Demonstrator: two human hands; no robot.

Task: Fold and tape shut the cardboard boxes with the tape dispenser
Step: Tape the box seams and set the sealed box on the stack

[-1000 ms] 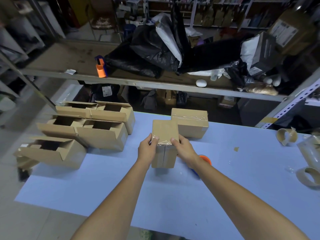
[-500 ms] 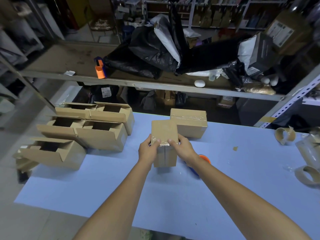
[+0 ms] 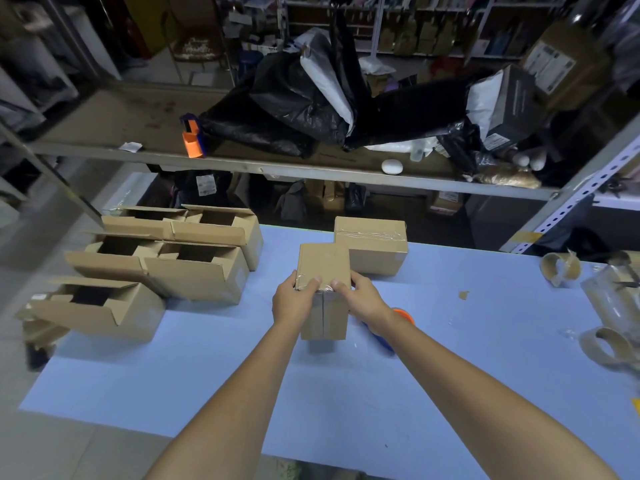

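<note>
Left hand [image 3: 291, 303], right hand [image 3: 363, 299] gripping one box [image 3: 323, 265], five open boxes [image 3: 197, 275] beside

The held cardboard box [image 3: 323, 268] is plain brown, with glossy clear tape over its near top edge. The taped box [image 3: 372, 244] behind it is the same brown under shiny clear tape. The open boxes [image 3: 194, 275] are brown with dark insides. The table [image 3: 346, 393] is pale blue. The tape dispenser [image 3: 403, 313] shows orange and blue, as does the second dispenser [image 3: 192, 140] on the grey shelf [image 3: 311, 171]. The plastic bags [image 3: 277, 105] are black and the tape rolls [image 3: 561, 268] are tan.
</note>
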